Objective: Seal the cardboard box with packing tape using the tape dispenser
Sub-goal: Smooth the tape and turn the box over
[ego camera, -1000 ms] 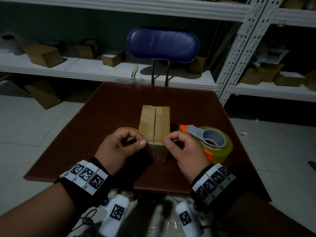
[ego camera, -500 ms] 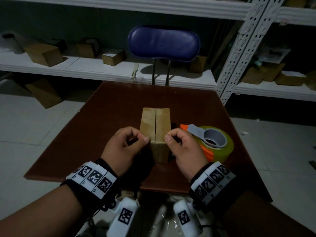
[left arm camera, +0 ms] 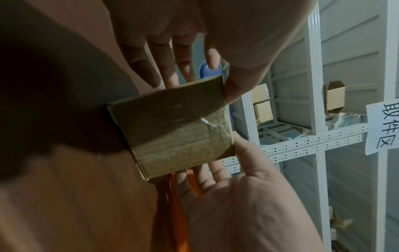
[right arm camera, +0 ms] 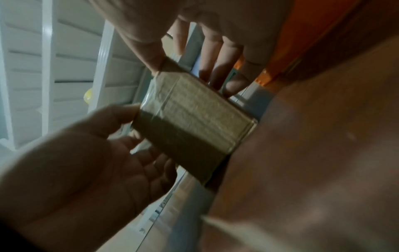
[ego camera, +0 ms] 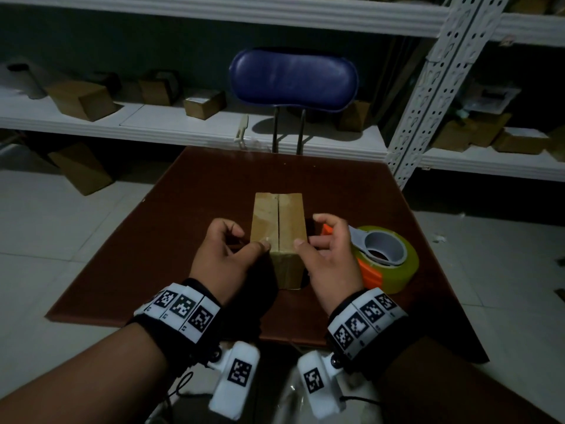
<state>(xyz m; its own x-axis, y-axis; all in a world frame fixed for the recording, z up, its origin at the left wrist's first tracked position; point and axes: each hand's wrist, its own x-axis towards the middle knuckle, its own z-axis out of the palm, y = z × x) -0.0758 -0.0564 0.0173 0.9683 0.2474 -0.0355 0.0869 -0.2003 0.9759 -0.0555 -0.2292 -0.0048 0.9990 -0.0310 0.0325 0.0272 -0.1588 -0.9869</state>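
one box [ego camera: 277, 223], long axis pointing away from me; one tape dispenser [ego camera: 386, 255]; left grip [ego camera: 234, 261] and right grip [ego camera: 331, 260] released, thumbs touching box.

We record a dim, vignetted head view; shelving [ego camera: 428, 87] bows at the edges. Both wrist views are soft and blurred.

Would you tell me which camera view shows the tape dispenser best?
The head view: the tape dispenser lies on the table right of the box, orange body and roll both visible. The left wrist view catches only a narrow orange strip beside the box; the right wrist view, a blurred orange patch.
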